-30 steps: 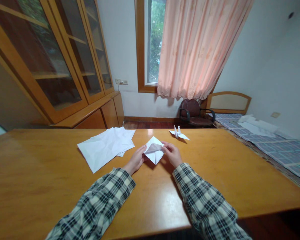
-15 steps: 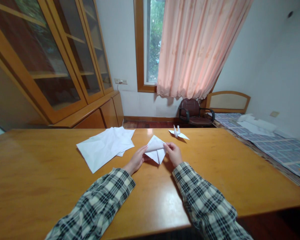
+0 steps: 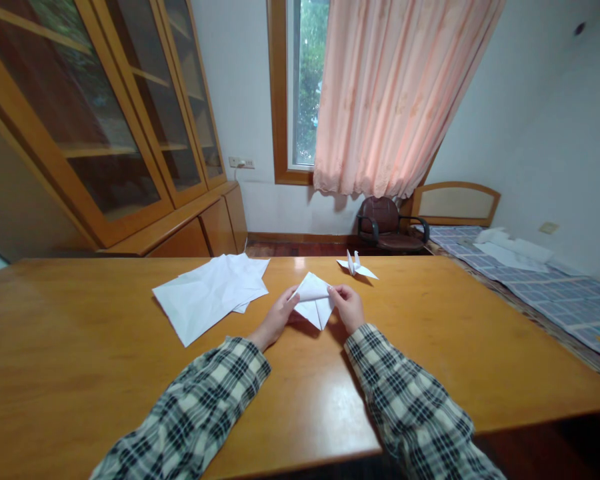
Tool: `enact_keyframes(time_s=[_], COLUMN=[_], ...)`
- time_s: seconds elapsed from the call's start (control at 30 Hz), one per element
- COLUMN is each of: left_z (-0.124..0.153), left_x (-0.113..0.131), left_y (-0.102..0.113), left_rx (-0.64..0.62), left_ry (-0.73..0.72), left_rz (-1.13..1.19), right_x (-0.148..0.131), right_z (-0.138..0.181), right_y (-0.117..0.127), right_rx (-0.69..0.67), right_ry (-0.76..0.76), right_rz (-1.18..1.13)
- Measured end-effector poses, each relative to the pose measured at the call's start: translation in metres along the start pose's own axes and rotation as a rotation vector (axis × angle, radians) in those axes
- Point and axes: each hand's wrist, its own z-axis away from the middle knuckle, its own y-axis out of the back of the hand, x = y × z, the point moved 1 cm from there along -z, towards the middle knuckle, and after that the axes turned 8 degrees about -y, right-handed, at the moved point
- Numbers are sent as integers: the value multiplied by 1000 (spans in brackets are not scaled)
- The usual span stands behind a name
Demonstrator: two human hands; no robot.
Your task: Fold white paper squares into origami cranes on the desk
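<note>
Now the left hand and right hand both pinch a folded paper, seemingly just above the worktop. Loose sheets lie left of them.

A room in a home, part study and part bedroom; a wide wooden tabletop fills the foreground; along the left wall stands a wooden cabinet with glazed doors over low drawers; beyond the tabletop's far edge a window (green leaves outside) hangs half behind a pink curtain; under the curtain sits a dark office chair; past the tabletop's right edge lies a bed with a wooden headboard and a patterned blue cover; white walls, wall sockets.
</note>
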Motion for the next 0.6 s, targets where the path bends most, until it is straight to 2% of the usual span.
enact_keyframes(time_s=[0.07,0.2,0.6], left_z=[1,0,-3], left_x=[2,0,-4], left_y=[-1,0,1], left_rx=[-28,-2,1], left_ry=[-58,-97,-125], left_rz=[-96,-201,-196], right_x=[1,0,-5], right_z=[0,1,4], right_y=[0,0,-1], right_rx=[2,17,52], right_ry=[4,7,0], right_rz=[15,26,-14])
